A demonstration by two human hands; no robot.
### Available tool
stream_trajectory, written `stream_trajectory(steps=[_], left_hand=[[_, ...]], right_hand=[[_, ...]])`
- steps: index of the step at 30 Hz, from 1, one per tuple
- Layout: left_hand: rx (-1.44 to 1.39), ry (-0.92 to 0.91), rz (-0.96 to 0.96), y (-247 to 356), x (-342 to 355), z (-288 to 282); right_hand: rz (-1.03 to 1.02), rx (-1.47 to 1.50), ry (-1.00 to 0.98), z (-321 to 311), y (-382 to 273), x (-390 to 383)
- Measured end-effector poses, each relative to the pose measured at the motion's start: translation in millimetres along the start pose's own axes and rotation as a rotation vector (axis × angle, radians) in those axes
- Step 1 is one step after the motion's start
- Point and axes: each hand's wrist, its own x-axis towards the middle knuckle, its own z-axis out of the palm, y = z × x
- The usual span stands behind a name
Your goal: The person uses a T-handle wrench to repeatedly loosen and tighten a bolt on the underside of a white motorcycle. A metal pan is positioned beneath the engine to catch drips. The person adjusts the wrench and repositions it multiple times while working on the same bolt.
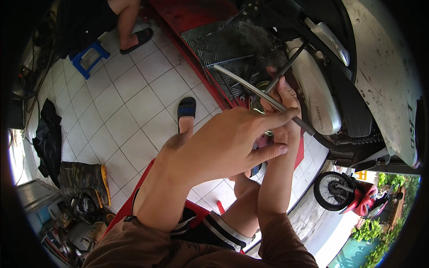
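My left hand [232,140] reaches across to the right, its index finger hooked over a long silvery metal rod [248,85] with a dark lower end. Its thumb stands apart below the rod, and its other fingers are hidden. Beyond it, my right hand [286,100] grips a dark tapered bar [291,61], thumb laid along it. The bar crosses the metal rod near my right fingers; whether the two are joined I cannot tell. Both hands are beside a motorbike's silver engine cover [315,91].
Under the motorbike lies a red-edged stand with a dark tread-plate top [223,42] bearing several tools. On the left are a blue stool [89,58], another person's sandalled foot [132,43], rubber boots [85,178] and black cloth [47,138]. A red motorbike [364,201] stands outside.
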Motion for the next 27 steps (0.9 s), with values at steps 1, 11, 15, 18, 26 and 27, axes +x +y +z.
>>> stream_trajectory(steps=[1,11,15,18,26,27], left_hand=[[0.061,-0.121,-0.065,-1,-5,0],[0.0,-0.121,-0.023,-11,-5,-4],[-0.012,0.113,-0.082,-5,-4,2],[0.001,-0.038,-0.058,5,-3,-5],[-0.006,0.078,-0.073,-3,0,-1],[0.039,-0.039,-0.07,-6,-3,-2]], right_hand=[[0.018,0.013,-0.023,0,-3,-1],[-0.014,-0.021,-0.045,-7,-10,-2],[0.01,-0.016,-0.059,-6,-9,-2],[0.028,-0.083,-0.021,-7,-4,0],[0.024,-0.016,0.058,-1,-2,2],[0.022,-0.039,0.079,1,-3,1]])
